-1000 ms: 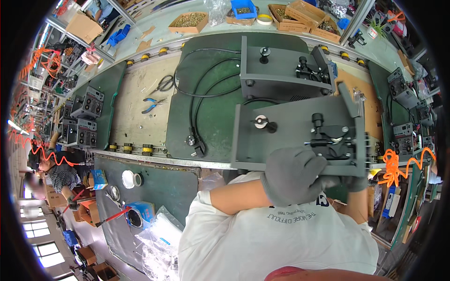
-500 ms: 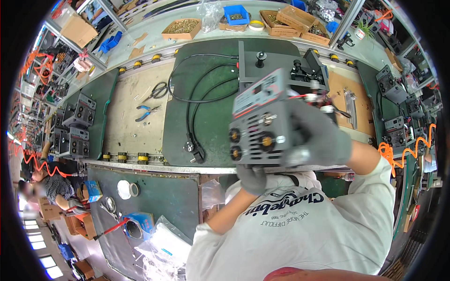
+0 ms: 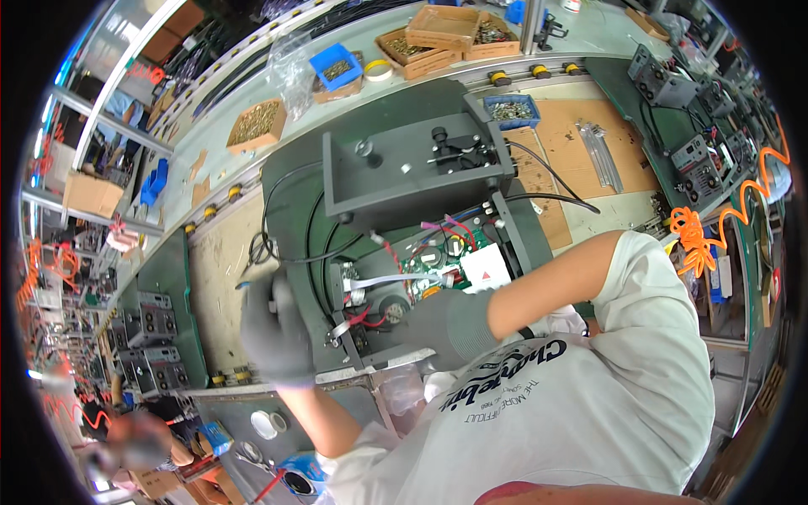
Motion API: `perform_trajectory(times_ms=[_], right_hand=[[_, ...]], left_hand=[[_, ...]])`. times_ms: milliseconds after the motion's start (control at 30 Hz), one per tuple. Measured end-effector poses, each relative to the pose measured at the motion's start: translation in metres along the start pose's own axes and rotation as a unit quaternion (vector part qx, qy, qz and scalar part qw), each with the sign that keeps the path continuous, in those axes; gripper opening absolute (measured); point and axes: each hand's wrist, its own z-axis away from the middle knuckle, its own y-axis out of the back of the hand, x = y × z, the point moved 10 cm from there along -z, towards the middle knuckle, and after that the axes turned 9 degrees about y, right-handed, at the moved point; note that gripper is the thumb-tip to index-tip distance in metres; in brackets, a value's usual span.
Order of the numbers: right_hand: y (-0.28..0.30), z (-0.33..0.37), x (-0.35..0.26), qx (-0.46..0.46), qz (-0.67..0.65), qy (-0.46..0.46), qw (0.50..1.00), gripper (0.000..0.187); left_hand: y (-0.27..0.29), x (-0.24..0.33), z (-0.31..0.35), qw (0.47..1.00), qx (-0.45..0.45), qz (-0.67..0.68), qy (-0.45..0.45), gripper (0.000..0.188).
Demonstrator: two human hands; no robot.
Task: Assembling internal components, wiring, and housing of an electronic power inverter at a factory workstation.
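Note:
An opened grey machine lies in front of me, its green circuit board, coloured wires and a white label card exposed. My right hand, in a grey glove, rests at its near side beside a round grey part; its fingertips are hidden. To the left, my gloved left hand is smeared by motion over the bench. A small blue bit of the pliers shows beside its fingers; whether it grips them is unclear. Beyond the machine stands a grey metal housing with a black knob.
Scissors and black cable lie left of the machine. A blue bin of small parts and metal strips are at the right. Cartons of hardware line the back shelf. An orange coiled hose hangs at the right.
The machine has gone from being held up to lying with its board exposed. My left hand has moved left, near the pliers; my right hand has come down to the machine. The view has turned.

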Motion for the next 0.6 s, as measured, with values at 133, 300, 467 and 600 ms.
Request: perform_trajectory(times_ms=[133, 300, 467, 600], right_hand=[[0.005, 0.031, -0.001, 0.059, 0.052, 0.013, 0.997, 0.054], [0.009, 0.052, -0.01, 0.159, 0.118, 0.069, 0.978, 0.057], [0.061, 0.101, 0.004, 0.356, -0.014, 0.121, 0.926, 0.034], [0.153, 0.208, 0.071, 0.552, 0.117, -0.098, 0.82, 0.042]], left_hand=[[-0.126, 0.104, -0.039, 0.93, -0.168, -0.077, -0.319, 0.034], [-0.252, 0.1, -0.031, 0.853, -0.396, -0.253, -0.226, 0.04], [-0.255, 0.121, -0.03, 0.901, -0.298, -0.075, -0.306, 0.037], [-0.2, 0.126, -0.051, 0.942, -0.144, 0.037, -0.302, 0.033]])
